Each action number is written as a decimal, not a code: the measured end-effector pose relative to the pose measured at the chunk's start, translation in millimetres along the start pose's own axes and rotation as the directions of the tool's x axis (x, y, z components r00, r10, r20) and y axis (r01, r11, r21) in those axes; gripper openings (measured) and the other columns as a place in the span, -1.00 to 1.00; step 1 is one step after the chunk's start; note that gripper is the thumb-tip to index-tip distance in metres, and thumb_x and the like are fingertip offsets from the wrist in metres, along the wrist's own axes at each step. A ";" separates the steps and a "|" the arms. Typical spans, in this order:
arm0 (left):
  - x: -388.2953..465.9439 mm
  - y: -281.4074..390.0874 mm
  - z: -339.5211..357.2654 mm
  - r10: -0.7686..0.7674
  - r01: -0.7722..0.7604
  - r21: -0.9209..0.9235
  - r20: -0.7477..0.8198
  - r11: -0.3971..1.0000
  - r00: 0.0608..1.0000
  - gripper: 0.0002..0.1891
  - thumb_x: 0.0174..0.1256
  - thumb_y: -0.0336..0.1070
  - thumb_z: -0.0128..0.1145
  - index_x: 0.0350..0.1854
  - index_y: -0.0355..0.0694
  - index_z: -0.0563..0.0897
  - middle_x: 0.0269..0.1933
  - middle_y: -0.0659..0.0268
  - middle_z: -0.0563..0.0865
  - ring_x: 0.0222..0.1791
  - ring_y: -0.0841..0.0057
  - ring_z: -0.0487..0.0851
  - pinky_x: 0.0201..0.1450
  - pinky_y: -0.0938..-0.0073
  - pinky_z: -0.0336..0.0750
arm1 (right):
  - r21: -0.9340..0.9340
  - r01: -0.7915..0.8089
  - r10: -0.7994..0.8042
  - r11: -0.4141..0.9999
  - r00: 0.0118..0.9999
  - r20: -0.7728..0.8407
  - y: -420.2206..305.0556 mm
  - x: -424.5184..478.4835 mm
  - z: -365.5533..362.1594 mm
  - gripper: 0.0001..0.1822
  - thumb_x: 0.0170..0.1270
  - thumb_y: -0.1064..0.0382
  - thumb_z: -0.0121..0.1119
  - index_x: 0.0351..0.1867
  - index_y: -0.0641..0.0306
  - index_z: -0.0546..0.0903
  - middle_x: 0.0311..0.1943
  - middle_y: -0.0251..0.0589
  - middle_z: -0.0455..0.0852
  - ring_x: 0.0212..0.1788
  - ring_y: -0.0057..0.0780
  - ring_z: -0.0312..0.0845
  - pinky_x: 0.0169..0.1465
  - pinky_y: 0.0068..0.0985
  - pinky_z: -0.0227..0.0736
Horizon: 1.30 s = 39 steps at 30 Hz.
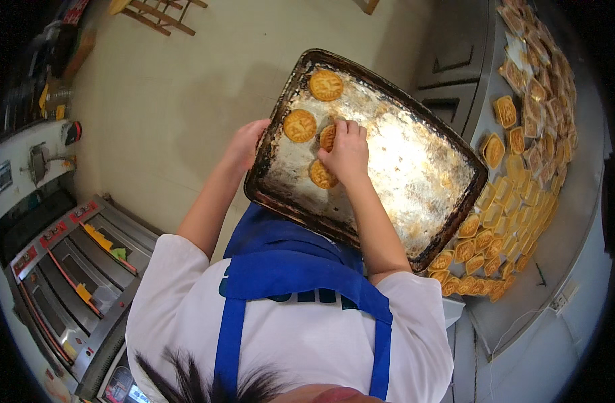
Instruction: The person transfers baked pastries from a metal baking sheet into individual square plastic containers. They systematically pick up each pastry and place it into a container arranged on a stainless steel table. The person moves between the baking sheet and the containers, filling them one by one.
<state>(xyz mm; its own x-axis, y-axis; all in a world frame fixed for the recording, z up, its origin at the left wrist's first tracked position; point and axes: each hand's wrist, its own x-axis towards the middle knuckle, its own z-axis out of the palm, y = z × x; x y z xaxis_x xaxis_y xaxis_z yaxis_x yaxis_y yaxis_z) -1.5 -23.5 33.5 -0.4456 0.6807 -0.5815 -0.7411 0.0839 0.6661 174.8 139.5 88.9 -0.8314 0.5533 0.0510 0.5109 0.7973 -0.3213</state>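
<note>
A worn metal baking tray [418, 166] is held tilted in front of my body. My left hand [249, 143] grips its left rim. Over the tray, my right hand [347, 151] has its thumb and fingers around a round mooncake [327, 138]; the hand hides part of it. Just below lies another mooncake [322, 175], close to my right thumb. Two more stamped round mooncakes, one at the upper left [326, 85] and one under it [300, 126], rest flat on the tray.
At the right, a metal counter [554, 247] bears many mooncakes in small yellow trays [483, 239], some yellow trays with nothing in them, and wrapped pieces [539, 95]. A deck oven [81, 272] stands at the lower left, and a wooden stool [159, 15] at the top left.
</note>
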 end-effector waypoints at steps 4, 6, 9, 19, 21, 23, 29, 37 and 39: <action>4.2 11.9 5.4 0.007 -0.007 -0.071 -0.002 0.997 1.000 -0.74 0.33 -0.28 0.08 -0.08 -0.38 0.58 -0.20 0.18 0.70 -0.27 0.46 0.68 -0.19 0.38 0.61 | 0.025 0.118 -0.114 0.993 0.987 -0.109 -43.2 18.0 -6.4 -0.29 -0.20 0.13 0.40 0.07 0.34 0.46 -0.02 0.02 0.48 0.07 -0.10 0.37 0.13 -0.25 0.42; 5.0 13.1 1.2 0.001 -0.001 -0.049 0.001 0.999 1.000 -0.73 0.34 -0.27 0.08 -0.07 -0.37 0.59 -0.19 0.19 0.71 -0.26 0.46 0.68 -0.16 0.40 0.60 | 0.034 0.197 -0.193 0.980 0.977 -0.092 -55.7 29.3 10.9 -0.25 -0.22 0.12 0.43 0.09 0.33 0.44 0.01 0.03 0.45 0.08 -0.12 0.35 0.14 -0.23 0.39; 5.8 4.6 -3.4 -0.023 0.023 0.005 0.028 1.000 0.999 -0.66 0.40 -0.20 -0.05 0.07 -0.32 0.55 -0.04 0.25 0.68 -0.04 0.48 0.61 0.08 0.41 0.47 | -0.045 0.157 -0.158 0.987 0.987 -0.020 -54.2 32.4 23.4 -0.26 -0.16 0.06 0.45 0.10 0.27 0.44 0.00 0.02 0.47 0.11 -0.12 0.32 0.17 -0.23 0.32; 18.4 19.8 -35.8 -0.019 0.046 0.105 -0.242 0.993 0.970 -0.62 0.37 -0.12 0.04 0.10 -0.25 0.53 0.07 0.33 0.59 0.13 0.46 0.47 0.27 0.41 0.27 | 0.455 0.020 0.105 0.890 0.963 -0.248 -16.5 22.1 -32.8 -0.25 -0.25 0.10 0.46 0.06 0.29 0.42 -0.08 -0.08 0.47 0.04 -0.19 0.38 0.13 -0.30 0.38; 29.2 23.8 -48.0 -0.030 0.057 0.096 -0.258 0.994 0.966 -0.64 0.36 -0.12 0.05 0.07 -0.24 0.54 0.05 0.35 0.59 0.12 0.47 0.47 0.25 0.42 0.28 | 0.611 -0.176 0.337 0.772 0.928 -0.158 23.2 7.2 -81.2 -0.27 -0.22 0.12 0.43 0.06 0.32 0.42 -0.08 -0.08 0.47 0.02 -0.21 0.40 0.10 -0.32 0.41; 32.6 24.6 -56.6 -0.027 0.049 0.095 -0.216 0.994 0.976 -0.65 0.36 -0.11 0.05 0.05 -0.22 0.55 0.03 0.36 0.59 0.10 0.47 0.46 0.24 0.44 0.28 | 0.716 -0.284 0.613 0.638 0.749 -0.250 92.6 -20.0 -108.3 -0.25 -0.22 0.12 0.41 0.08 0.33 0.41 -0.10 -0.09 0.48 -0.01 -0.25 0.43 0.04 -0.35 0.47; 37.2 33.5 -41.8 -0.002 0.053 0.235 -0.213 0.970 0.977 -0.58 0.35 0.03 0.05 0.07 -0.18 0.53 0.03 0.39 0.57 0.19 0.46 0.36 0.33 0.38 0.12 | 0.462 -0.705 0.808 0.537 0.274 -0.522 277.0 -102.4 -139.6 -0.14 -0.29 -0.06 0.48 0.07 0.45 0.48 -0.03 0.10 0.61 -0.02 -0.04 0.57 0.11 -0.30 0.44; 42.6 37.8 -77.0 -0.010 0.075 0.247 -0.253 0.966 0.967 -0.55 0.38 0.04 0.00 0.13 -0.19 0.51 0.12 0.34 0.56 0.19 0.41 0.42 0.33 0.34 0.19 | 0.261 -0.780 0.744 0.568 0.351 -0.569 326.9 -95.9 -107.1 -0.15 -0.28 -0.08 0.46 0.06 0.44 0.49 -0.02 0.17 0.60 0.08 0.01 0.49 0.14 -0.22 0.40; 38.6 37.7 -77.8 0.022 0.049 0.262 -0.263 0.964 0.965 -0.56 0.39 0.03 -0.01 0.13 -0.19 0.51 0.12 0.34 0.56 0.17 0.40 0.44 0.32 0.33 0.22 | 0.235 -0.801 0.756 0.551 0.360 -0.546 330.5 -93.6 -106.0 -0.13 -0.25 -0.09 0.45 0.10 0.44 0.46 -0.04 0.19 0.60 0.09 0.02 0.48 0.17 -0.23 0.38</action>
<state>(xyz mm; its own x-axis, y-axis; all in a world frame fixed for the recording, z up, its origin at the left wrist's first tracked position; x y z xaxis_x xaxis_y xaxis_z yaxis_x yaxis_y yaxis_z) -85.7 -50.7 -0.1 -0.5781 0.4669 -0.6692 -0.6051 0.3049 0.7355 444.7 376.8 78.2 0.2062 0.9339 0.2920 0.8961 -0.0604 -0.4396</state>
